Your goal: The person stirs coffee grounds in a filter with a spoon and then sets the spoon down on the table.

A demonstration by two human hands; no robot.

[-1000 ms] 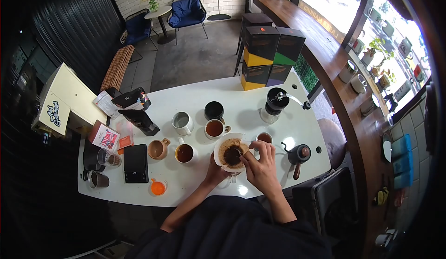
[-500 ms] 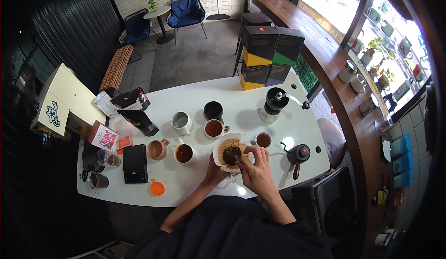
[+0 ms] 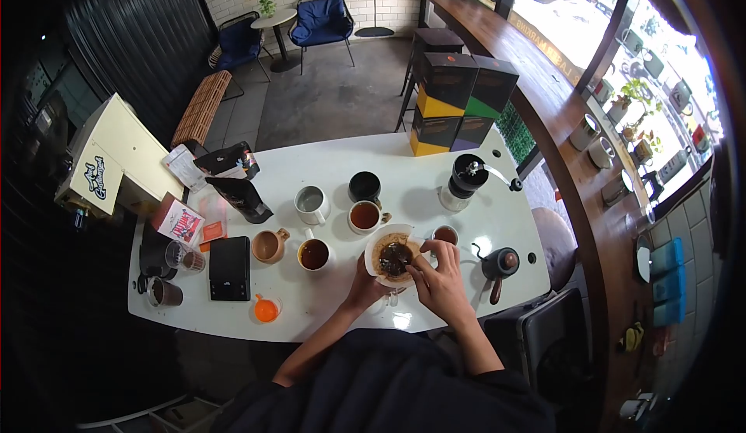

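Note:
My left hand (image 3: 364, 284) is closed around the side of a coffee dripper lined with a paper filter (image 3: 380, 244). Dark wet coffee grounds (image 3: 392, 257) lie in the middle of the filter, with brown residue up its walls. Pinched between the fingers of my right hand (image 3: 441, 281) is a small spoon (image 3: 407, 263), its bowl in the grounds. Under the dripper a glass handle (image 3: 392, 299) shows; the rest of that vessel is hidden. Close by stand a mug of tea-coloured liquid (image 3: 364, 216), a white mug of dark liquid (image 3: 314, 254) and a small cup (image 3: 445, 235).
A gooseneck kettle (image 3: 499, 264) and a hand grinder (image 3: 465, 180) stand to the right. Stacked boxes (image 3: 462, 103) rise at the far edge. Leftward are a black scale (image 3: 230, 269), a brown cup (image 3: 270, 246), an orange scoop (image 3: 266, 309) and coffee bags (image 3: 239, 197).
The camera view has shifted slightly, moving the table's contents a little right and down. My right hand has moved slightly with the spoon, and more of the dark grounds shows. My left hand keeps its hold.

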